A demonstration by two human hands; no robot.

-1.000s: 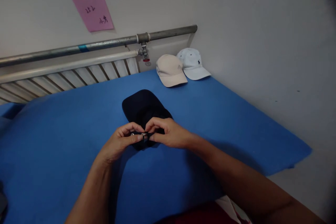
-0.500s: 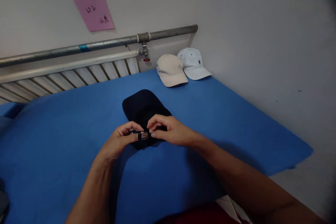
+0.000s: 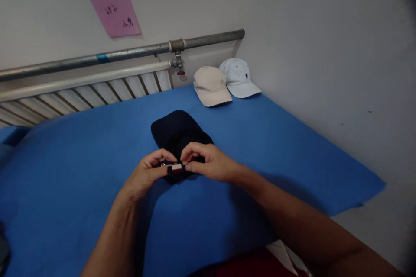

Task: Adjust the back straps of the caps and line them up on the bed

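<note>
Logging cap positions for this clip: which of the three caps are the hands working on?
The dark navy cap, pinched at its rear strap by left hand and right hand. The beige cap and pale blue cap lie untouched.

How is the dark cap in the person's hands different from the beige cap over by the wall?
The dark navy cap lies mid-cloth with its back strap pinched by the left hand and right hand; the beige cap sits untouched near the wall. The navy one's brim points away from the person, the beige one's toward them. The beige cap has a pale blue cap beside it. Both rest on the blue cloth.
</note>
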